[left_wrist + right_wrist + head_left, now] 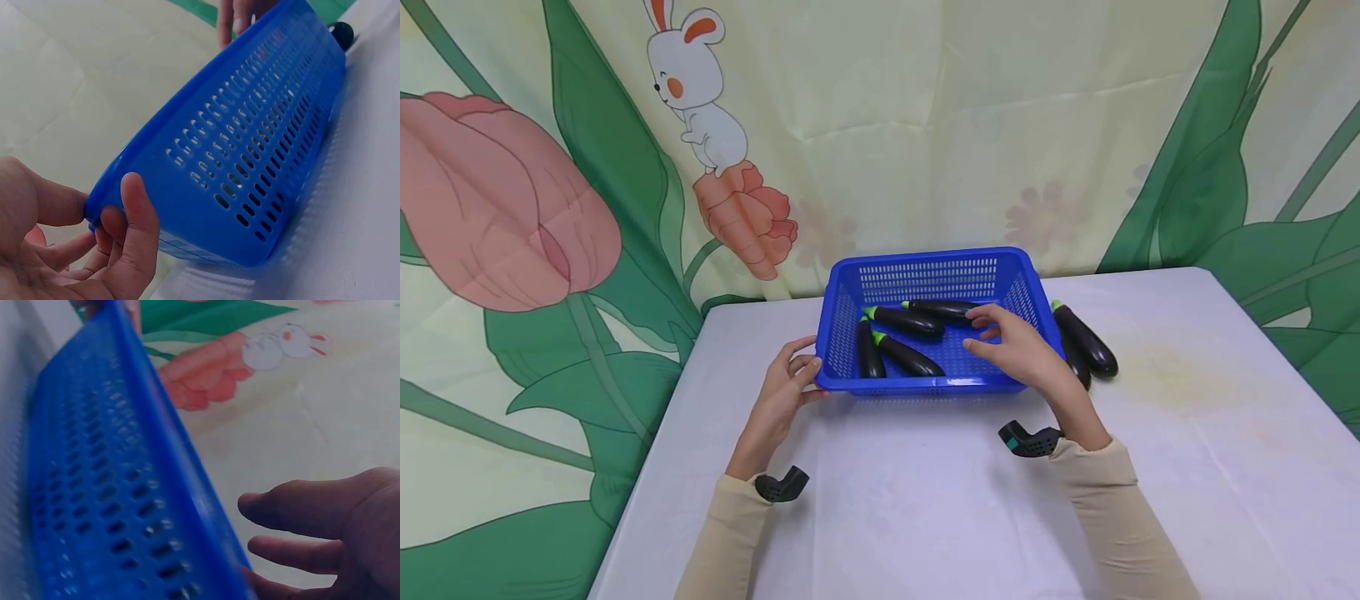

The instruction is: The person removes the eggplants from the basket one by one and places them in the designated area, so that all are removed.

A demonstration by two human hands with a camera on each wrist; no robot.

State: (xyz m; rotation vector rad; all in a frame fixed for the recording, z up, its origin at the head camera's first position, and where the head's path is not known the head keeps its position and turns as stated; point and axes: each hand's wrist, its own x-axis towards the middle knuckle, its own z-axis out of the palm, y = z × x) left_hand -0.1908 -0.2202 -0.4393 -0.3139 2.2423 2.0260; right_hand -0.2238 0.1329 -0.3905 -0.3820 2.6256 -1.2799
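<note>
A blue plastic basket (917,386) with slotted walls stands at the table's far side. Several dark eggplants with green stems lie in it, among them an eggplant (910,357) at the front and another (906,322) behind it. My left hand (782,387) grips the basket's left front corner; in the left wrist view thumb and fingers (140,231) pinch the rim (119,165). My right hand (1018,346) is over the basket's right part, fingers loosely bent and apart, fingertips close to the end of the rear eggplant (942,309). Nothing shows between its thumb (287,506) and fingers.
Just right of the basket, two more eggplants lie on the white tablecloth: an outer eggplant (1086,340) and one (1077,367) partly hidden by the basket and right arm. A cloth backdrop with a printed rabbit (700,92) hangs behind the table (910,500).
</note>
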